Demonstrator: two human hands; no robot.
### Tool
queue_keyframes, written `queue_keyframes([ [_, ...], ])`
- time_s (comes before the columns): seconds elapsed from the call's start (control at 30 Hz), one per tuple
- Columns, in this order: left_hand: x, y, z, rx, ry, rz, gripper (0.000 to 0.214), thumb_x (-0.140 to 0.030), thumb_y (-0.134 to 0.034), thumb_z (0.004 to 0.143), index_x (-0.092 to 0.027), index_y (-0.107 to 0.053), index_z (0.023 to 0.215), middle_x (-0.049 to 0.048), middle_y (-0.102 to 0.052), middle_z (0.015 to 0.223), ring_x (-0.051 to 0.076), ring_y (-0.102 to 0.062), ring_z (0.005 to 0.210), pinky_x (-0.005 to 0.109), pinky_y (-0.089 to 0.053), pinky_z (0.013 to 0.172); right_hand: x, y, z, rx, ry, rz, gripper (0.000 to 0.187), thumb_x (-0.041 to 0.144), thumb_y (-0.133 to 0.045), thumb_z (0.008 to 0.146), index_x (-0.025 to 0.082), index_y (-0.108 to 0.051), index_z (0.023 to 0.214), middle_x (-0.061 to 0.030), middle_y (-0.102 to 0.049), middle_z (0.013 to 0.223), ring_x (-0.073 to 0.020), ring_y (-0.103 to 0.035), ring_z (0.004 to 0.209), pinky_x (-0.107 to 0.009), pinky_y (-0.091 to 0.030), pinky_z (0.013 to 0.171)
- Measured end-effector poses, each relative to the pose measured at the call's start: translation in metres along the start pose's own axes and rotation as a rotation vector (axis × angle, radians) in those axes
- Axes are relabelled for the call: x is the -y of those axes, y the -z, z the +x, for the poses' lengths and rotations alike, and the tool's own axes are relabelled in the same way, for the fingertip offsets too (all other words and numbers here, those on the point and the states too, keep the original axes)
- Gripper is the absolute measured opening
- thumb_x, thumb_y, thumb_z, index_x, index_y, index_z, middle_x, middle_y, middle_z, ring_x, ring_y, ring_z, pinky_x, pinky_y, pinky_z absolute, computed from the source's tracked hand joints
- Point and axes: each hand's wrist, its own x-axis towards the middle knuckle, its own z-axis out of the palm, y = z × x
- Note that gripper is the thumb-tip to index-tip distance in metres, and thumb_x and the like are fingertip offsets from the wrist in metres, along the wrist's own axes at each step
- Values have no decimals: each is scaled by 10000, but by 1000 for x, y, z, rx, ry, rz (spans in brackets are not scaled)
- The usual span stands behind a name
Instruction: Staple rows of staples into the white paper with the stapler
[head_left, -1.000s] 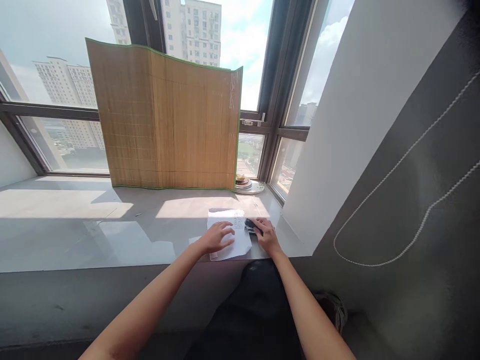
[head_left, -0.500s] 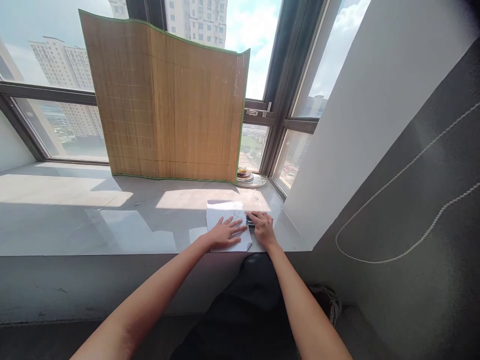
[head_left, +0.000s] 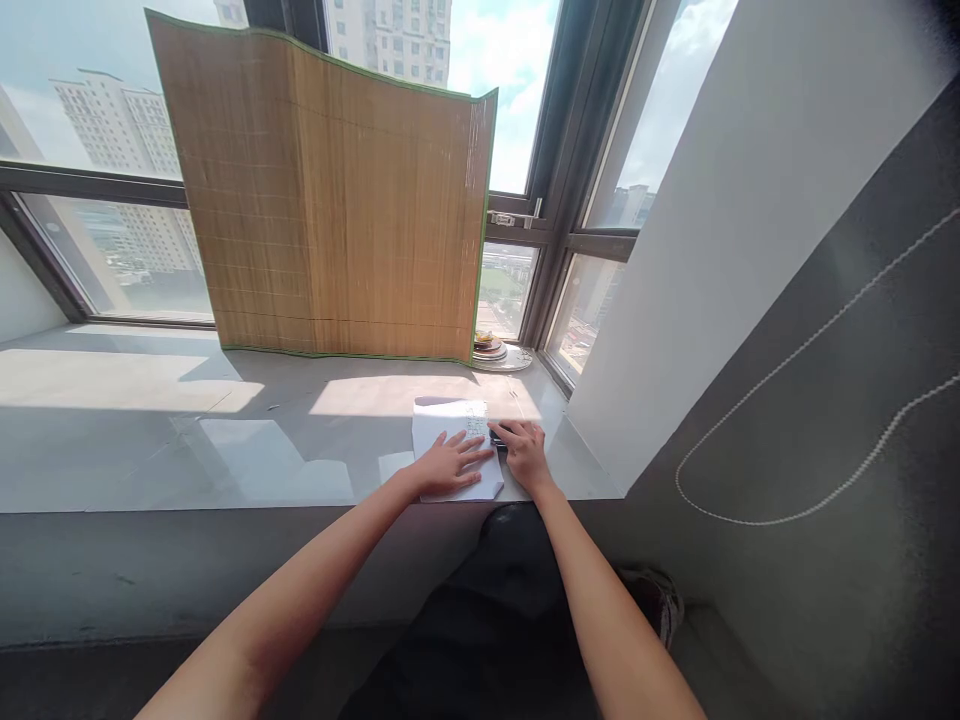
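White sheets of paper (head_left: 437, 418) with handwriting near the upper right lie on the ledge in front of me. My left hand (head_left: 450, 466) rests flat on them with its fingers spread. At the right edge of the sheets, my right hand (head_left: 525, 455) grips a small black stapler (head_left: 498, 438) from above. The fingers cover most of the stapler, so only its dark left end shows. It meets the paper's edge, but I cannot tell how far the sheets reach into it.
A bamboo mat (head_left: 360, 210) with green edging stands upright against the window. Stacked plates (head_left: 504, 357) sit by its right lower corner. The white ledge (head_left: 150, 460) ends just before my knees. A beaded cord (head_left: 720, 518) hangs at the right wall.
The right hand and the stapler have shifted very slightly left against the paper's edge. The left hand stays flat in place. The whole view has tilted a little.
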Motion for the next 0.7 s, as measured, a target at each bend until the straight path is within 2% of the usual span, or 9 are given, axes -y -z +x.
queue_keyframes([
  [0.17,0,-1,0,0,5,-1,634,-620,-425,1083,-442,-362,1689,6,-255,1803,417,-213,1659,731,-152,1294,4,-2,1,26,-5,-69,687,5,-451,940,408,-690,1441,-35,-695,1414,-281,-536,1291,-602,-181,1239],
  [0.3,-2,2,-1,-1,16,3,629,-606,-436,1082,-438,-373,1685,9,-261,1801,415,-204,1662,733,-151,1294,12,-2,1,82,10,-130,630,27,-481,957,427,-729,1375,-31,-711,1378,-294,-527,1298,-643,-126,1252],
  [0.4,-3,3,-1,4,18,0,629,-595,-443,1080,-434,-377,1684,8,-259,1801,414,-202,1662,732,-148,1295,13,-1,0,64,-8,-97,644,43,-474,967,424,-676,1445,-37,-692,1398,-298,-519,1315,-641,-139,1256],
  [0.53,-3,3,-1,12,27,-8,609,-604,-429,1081,-436,-414,1666,4,-295,1791,412,-220,1658,730,-146,1296,4,1,0,-58,-191,-39,764,-12,-452,881,376,-626,1517,-80,-677,1391,-309,-540,1283,-584,-253,1217],
  [0.7,-1,2,0,7,24,-21,604,-608,-427,1079,-437,-431,1658,10,-313,1785,405,-212,1661,719,-148,1299,-11,-4,0,-320,-448,39,661,82,-490,894,184,-611,1535,-203,-677,1307,-371,-558,1212,-504,-405,1063],
])
